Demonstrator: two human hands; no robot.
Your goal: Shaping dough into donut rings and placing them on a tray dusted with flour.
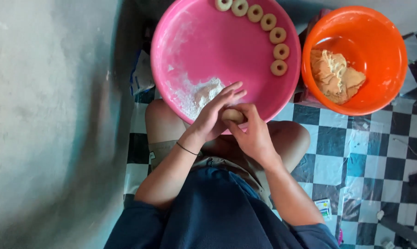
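A small ball of pale dough (233, 115) sits between both my hands over the near rim of a big pink basin (227, 41). My left hand (214, 114) lies over it from the left with fingers stretched flat. My right hand (252, 133) cups it from below and the right. In the basin a heap of white flour (200, 96) lies near my hands. Several ring-shaped dough pieces (277, 36) line the basin's far right side.
An orange basin (379, 27) to the right holds a lump of tan dough (335, 76). My bare knees (160, 120) flank the pink basin. The floor (356, 157) is black-and-white checked; a grey wall (47, 115) runs along the left.
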